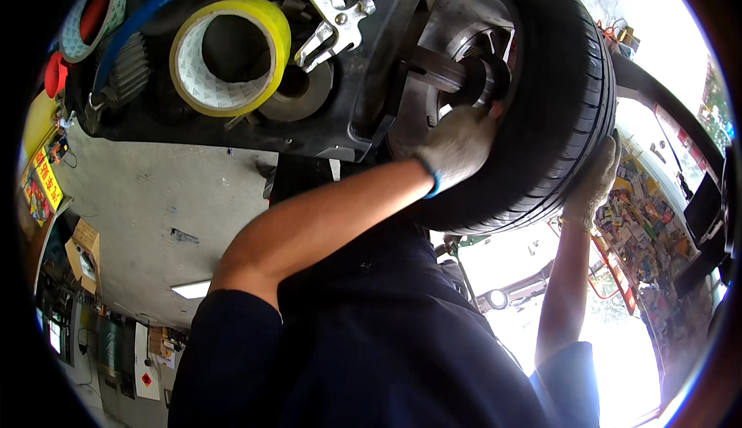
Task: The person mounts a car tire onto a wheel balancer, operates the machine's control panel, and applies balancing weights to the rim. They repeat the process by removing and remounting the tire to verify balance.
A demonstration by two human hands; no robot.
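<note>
A car wheel with a black tyre (568, 111) stands upright at the upper right, mounted on a shaft with a dark round hub piece (483, 80). My left hand (464, 146), in a pale work glove with a blue cuff, is at the wheel's open side, just below the hub piece. Its fingers are curled; what they grip, if anything, is hidden by the hand. My right hand (595, 185), also gloved, lies along the tread on the tyre's right side, fingers stretched out.
Left of the wheel is a black machine-top tray (340, 130) holding a yellow tape roll (280, 57), metal wheel-weight pliers (340, 22) and a grey disc (313, 100). A blue hose (147, 11) crosses it. A cardboard box (83, 254) stands on the grey floor at left.
</note>
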